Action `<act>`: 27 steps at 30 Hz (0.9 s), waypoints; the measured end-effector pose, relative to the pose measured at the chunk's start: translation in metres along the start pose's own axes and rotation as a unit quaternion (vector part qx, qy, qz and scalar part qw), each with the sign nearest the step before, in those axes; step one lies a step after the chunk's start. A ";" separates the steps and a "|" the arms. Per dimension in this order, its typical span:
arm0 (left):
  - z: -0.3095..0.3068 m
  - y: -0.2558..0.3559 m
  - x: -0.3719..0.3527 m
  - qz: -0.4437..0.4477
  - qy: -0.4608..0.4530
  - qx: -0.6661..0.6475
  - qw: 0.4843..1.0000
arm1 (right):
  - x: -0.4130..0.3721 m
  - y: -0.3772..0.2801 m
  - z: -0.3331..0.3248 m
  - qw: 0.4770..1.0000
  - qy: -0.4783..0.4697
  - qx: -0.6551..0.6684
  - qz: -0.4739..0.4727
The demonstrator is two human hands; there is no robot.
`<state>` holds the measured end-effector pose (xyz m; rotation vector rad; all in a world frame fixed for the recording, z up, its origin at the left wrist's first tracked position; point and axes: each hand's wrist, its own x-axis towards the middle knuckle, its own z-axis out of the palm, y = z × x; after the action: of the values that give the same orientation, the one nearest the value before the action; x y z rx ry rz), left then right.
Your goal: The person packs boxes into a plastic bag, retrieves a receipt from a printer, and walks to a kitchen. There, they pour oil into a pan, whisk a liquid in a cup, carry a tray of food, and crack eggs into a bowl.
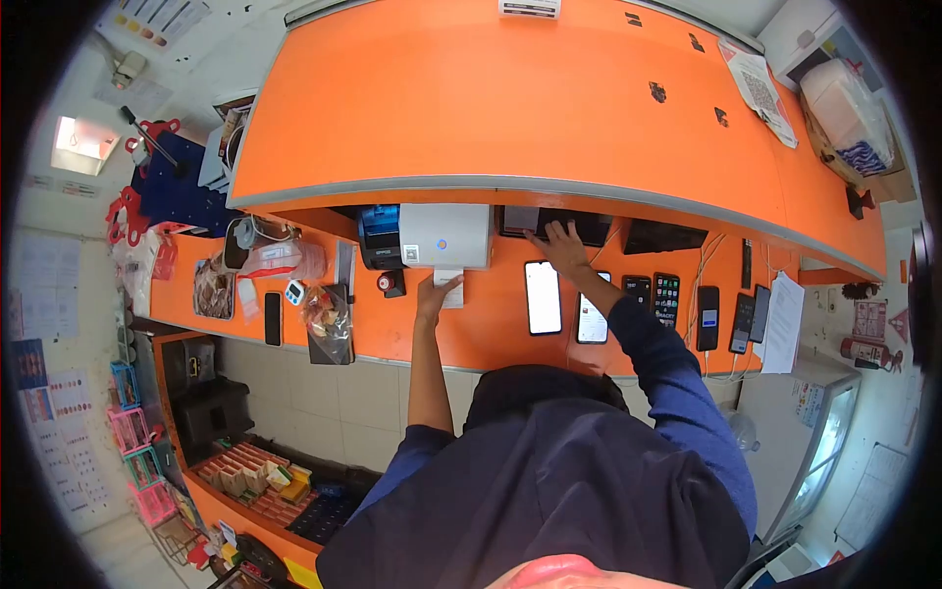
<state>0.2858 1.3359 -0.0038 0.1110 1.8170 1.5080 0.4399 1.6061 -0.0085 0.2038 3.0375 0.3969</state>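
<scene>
My left hand (pixel 429 299) is closed on a white paper slip (pixel 450 292) that hangs from the front of a white label printer (pixel 446 234). My right hand (pixel 565 252) reaches under the orange shelf with its fingers spread, the tips at a flat dark device (pixel 587 227) whose kind I cannot make out. Below this hand lie a phone with a blank white screen (pixel 543 297) and another lit phone (pixel 593 310), partly behind my right forearm. A blue and black printer (pixel 382 236) stands left of the white one, with a small red-topped stamp (pixel 387 283) in front.
An orange shelf (pixel 500 108) overhangs the orange counter (pixel 491 334). Several phones, one a black phone (pixel 707 318), lie at right with white cables, beside paper sheets (pixel 782 324). At left are a bagged bundle (pixel 325 316), a dark phone (pixel 273 319) and a small timer (pixel 294 292).
</scene>
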 end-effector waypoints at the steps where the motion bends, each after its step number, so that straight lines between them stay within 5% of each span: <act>1: 0.001 0.002 0.001 0.010 0.014 0.022 1.000 | -0.002 -0.001 -0.005 1.000 0.002 0.030 0.008; 5: 0.002 -0.001 0.009 0.051 0.047 0.095 0.993 | -0.017 -0.012 -0.039 0.989 -0.055 0.135 0.022; 7: -0.001 -0.014 0.020 0.108 0.060 0.128 0.984 | -0.030 -0.035 -0.036 0.990 0.079 0.113 0.005; 8: -0.003 -0.020 0.025 0.158 0.077 0.158 0.972 | -0.036 -0.042 -0.049 0.984 -0.055 0.160 -0.050; 10: 0.000 -0.008 0.018 0.138 0.080 0.191 0.969 | -0.042 -0.051 -0.104 0.921 0.018 0.337 -0.192; 13: -0.009 -0.034 0.051 0.059 0.093 0.278 0.954 | -0.032 -0.029 -0.249 0.828 0.414 0.223 -0.307; 15: -0.013 -0.040 0.056 0.003 0.102 0.331 0.938 | -0.001 0.014 -0.317 0.792 0.539 0.166 -0.233; 16: -0.009 -0.027 0.042 0.073 0.105 0.308 0.943 | 0.025 0.041 -0.333 0.801 0.576 0.066 -0.152; 17: -0.005 -0.018 0.033 0.145 0.108 0.284 0.942 | 0.059 0.064 -0.334 0.831 0.556 0.019 -0.011; 18: -0.004 -0.016 0.032 0.145 0.111 0.285 0.941 | 0.079 0.084 -0.350 0.825 0.533 0.109 0.153; 20: -0.004 -0.014 0.033 0.114 0.108 0.324 0.933 | 0.124 0.128 -0.344 0.763 0.496 0.014 0.413; 22: -0.004 -0.014 0.036 0.113 0.109 0.321 0.934 | 0.143 0.168 -0.355 0.827 0.150 0.316 0.439; 25: -0.007 -0.022 0.033 0.101 0.073 0.203 0.971 | 0.208 0.232 -0.245 0.713 0.414 0.532 0.193; 27: -0.010 -0.034 0.023 0.082 0.036 0.028 0.996 | 0.189 0.231 -0.255 0.664 0.369 0.641 0.110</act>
<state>0.2768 1.3291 -0.0444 0.2418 1.9478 1.5926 0.2584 1.7895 0.2875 0.5513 3.2169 -2.2403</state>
